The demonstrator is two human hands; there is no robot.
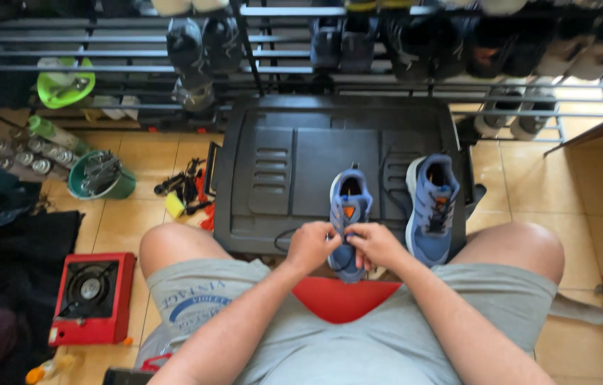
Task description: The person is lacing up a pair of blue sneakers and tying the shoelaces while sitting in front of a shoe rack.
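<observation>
Both hands, left [310, 247] and right [376, 244], pinching laces of blue shoe [348, 214] on black box [273, 178], lengthwise away, toe nearest, orange tongue patch, its mate [432, 203] just beside

From my feed, the shoe [348, 214] under my hands is blue with a grey-white sole edge and a small orange patch on the tongue; its partner [432, 207] beside it is the same blue, orange accent and pale sole. Both sit on a black plastic case [280, 178]. My shorts [358, 335] are light grey with blue print, over a red seat [340, 298]. The floor tiles [558, 199] are tan, the little stove [92, 296] red with a black top, the bucket [101, 182] green.
</observation>
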